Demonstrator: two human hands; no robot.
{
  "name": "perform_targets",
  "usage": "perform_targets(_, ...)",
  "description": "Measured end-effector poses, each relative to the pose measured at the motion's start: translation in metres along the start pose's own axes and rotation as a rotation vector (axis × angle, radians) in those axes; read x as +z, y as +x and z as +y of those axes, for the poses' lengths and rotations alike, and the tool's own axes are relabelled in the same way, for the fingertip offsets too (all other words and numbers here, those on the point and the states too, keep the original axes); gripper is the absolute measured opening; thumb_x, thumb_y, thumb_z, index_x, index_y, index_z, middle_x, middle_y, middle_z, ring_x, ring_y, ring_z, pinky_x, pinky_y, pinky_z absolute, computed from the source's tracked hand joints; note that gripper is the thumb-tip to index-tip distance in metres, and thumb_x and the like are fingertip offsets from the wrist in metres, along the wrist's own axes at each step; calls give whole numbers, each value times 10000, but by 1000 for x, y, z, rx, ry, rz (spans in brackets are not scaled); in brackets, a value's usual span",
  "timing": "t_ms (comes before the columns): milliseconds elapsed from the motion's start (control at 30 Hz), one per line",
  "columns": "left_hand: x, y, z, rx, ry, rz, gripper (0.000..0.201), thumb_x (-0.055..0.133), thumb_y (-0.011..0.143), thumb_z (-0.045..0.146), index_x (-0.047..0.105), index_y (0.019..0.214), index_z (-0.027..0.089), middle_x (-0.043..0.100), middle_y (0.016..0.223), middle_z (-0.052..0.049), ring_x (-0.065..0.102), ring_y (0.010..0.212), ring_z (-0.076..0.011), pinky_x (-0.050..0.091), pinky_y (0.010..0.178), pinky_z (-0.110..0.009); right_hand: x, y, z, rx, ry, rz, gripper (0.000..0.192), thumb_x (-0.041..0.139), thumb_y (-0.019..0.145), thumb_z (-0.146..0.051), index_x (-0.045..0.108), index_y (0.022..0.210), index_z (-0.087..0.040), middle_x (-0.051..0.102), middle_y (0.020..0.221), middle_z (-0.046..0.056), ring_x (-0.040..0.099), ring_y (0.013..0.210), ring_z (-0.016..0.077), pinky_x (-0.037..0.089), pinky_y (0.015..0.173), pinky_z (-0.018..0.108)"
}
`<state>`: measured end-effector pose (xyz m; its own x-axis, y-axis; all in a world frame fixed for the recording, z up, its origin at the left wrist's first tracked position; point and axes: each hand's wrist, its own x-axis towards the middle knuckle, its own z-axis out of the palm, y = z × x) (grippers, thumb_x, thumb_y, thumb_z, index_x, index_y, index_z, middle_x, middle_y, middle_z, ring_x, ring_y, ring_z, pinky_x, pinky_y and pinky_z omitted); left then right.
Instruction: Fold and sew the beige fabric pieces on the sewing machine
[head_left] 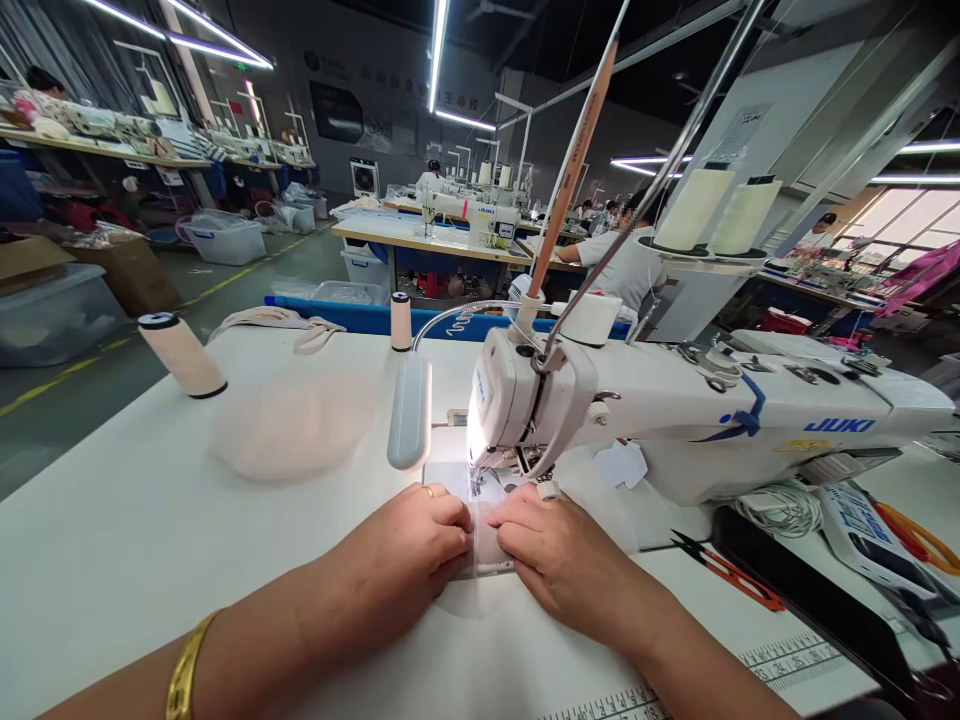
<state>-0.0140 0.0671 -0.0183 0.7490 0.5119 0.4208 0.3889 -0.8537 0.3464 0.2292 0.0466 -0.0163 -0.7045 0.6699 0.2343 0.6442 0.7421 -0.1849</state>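
Note:
A thin, sheer pale fabric lies under the needle of a white sewing machine, whose lamp lights the spot. My left hand, wearing a ring and a gold bangle, has its curled fingers pinched on the fabric's left side. From the right, my right hand grips the same fabric with bent fingers, close beside the presser foot. The fingertips of both hands are partly hidden. Beyond my left hand a sheer peach fabric piece rests loosely on the white table.
A grey lamp head hangs left of the needle. Two peach thread cones stand at the back. Red thread snips, a black phone-like slab and orange-handled scissors lie right. Co-workers sit behind.

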Motion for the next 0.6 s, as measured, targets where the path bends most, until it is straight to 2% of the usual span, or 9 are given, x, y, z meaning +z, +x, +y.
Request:
perform_targets(167,1,0,1,-1,24,11,254,543,972,68,710,827,194,730,902,-41,621,782,-187,467,721,-333,2,0,2,31,-26,9,246,515,903,-4,589,845,-232,689,916,48,610,916,238,463,781,357)
perform_targets(300,3,1,-3,-2,75,14,250,550,939,42,702,811,193,729,895,-43,639,782,-196,470,729,-338,3,0,5,66,-42,17,268,510,871,4,631,931,-227,708,938,57,616,973,261,475,820,379)
perform_targets(467,2,4,-6,-2,117,21,254,521,960,64,735,901,188,744,921,-61,662,799,-212,476,737,-358,6,1,9,105,-54,32,393,474,824,37,662,1065,-211,738,959,64,615,1014,293,484,838,416)
perform_targets(600,1,6,-9,0,135,39,269,500,978,69,737,932,188,746,917,-65,669,799,-210,491,758,-363,9,0,12,145,-69,39,398,481,803,38,652,1063,-210,732,1009,77,600,969,287,493,803,400)
